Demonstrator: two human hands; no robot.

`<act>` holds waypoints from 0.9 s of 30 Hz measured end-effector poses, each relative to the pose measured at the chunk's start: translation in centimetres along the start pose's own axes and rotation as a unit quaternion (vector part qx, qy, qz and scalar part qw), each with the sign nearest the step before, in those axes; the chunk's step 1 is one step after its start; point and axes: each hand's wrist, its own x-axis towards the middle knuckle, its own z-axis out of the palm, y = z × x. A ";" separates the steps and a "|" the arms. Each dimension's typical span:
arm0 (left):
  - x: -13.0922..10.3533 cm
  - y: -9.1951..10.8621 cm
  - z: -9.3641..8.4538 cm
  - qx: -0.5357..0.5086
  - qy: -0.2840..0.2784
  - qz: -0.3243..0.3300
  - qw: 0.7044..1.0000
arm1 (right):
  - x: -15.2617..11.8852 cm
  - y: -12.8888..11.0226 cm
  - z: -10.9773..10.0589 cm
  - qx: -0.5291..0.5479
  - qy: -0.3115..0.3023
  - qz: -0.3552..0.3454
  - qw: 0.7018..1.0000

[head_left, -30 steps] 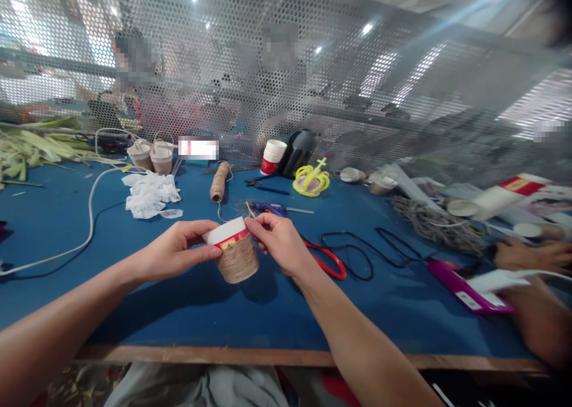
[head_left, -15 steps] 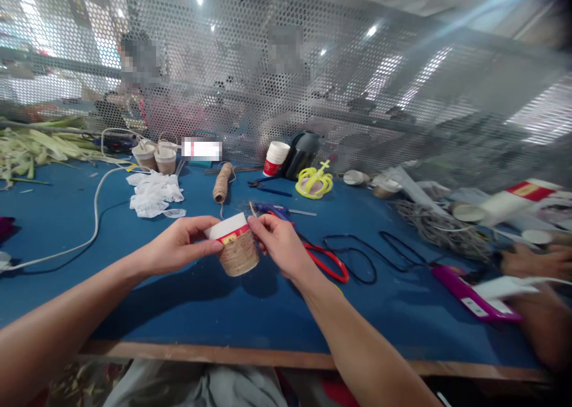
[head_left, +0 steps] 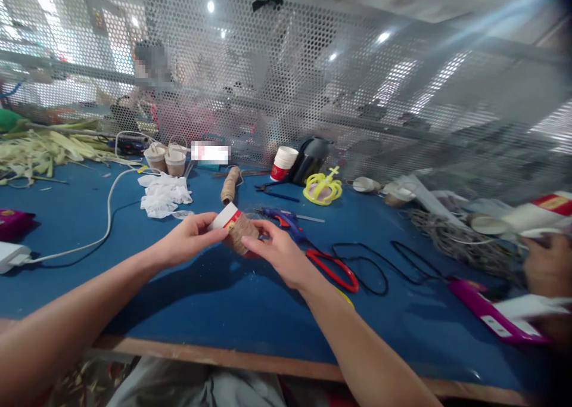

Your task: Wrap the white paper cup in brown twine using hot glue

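- Mesh [head_left: 268, 106]: the perforated screen, standing along the far side.
- Table [head_left: 187, 305]: blue top, brown near edge; your gear lies on it.
- Husks [head_left: 53, 148]: pale green heap, far left.
- Cord pile [head_left: 456, 237]: grey tangle, right side, loose white strips beside it.
- Your left hand [head_left: 190, 237]: thumb and fingers pinched on the cup's white rim end.
- Your right hand [head_left: 279, 249]: thumb on the twine wrap, fingers curled behind; your hands are apart, both clamped on the cup.
- Person's hand [head_left: 547, 264]: right edge, blurred; can't tell its grip.
- Power strip [head_left: 498, 314]: purple, near right.
- Jug [head_left: 310, 159]: black, far side, just right of the cup stack [head_left: 284, 164].
- White cloth [head_left: 164, 195]: crumpled, beyond your left hand.
- Glue gun [head_left: 283, 219]: blue, beyond your right hand, clear stick out the back.
- Crown [head_left: 322, 189]: yellow, in front of the jug.
- Cup [head_left: 240, 233]: between your hands, tilted, held over the table; white and red at the rim end, brown twine around the rest.
- Twine roll [head_left: 230, 185]: beyond the cup, near the middle.
- Two pails [head_left: 176, 161]: small, far left of the twine roll.
- Pliers [head_left: 279, 193]: dark blue handles, between the twine roll and crown.
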 end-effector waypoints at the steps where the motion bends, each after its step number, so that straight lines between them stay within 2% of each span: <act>1: 0.0 0.1 0.0 -0.015 -0.004 -0.006 1.000 | 0.0 0.0 0.0 -0.005 0.003 -0.002 1.000; 9: 0.0 0.2 -0.2 -0.033 0.010 -0.047 0.998 | -0.3 -0.3 0.3 -0.046 -0.009 -0.005 0.999; 23: -0.1 0.2 -0.4 -0.014 -0.031 -0.053 0.998 | -0.5 -0.4 0.3 -0.120 -0.020 -0.023 0.992; 27: -0.1 0.6 -0.6 -0.048 -0.049 -0.057 0.996 | -0.4 -0.2 0.2 -0.115 -0.017 -0.033 0.993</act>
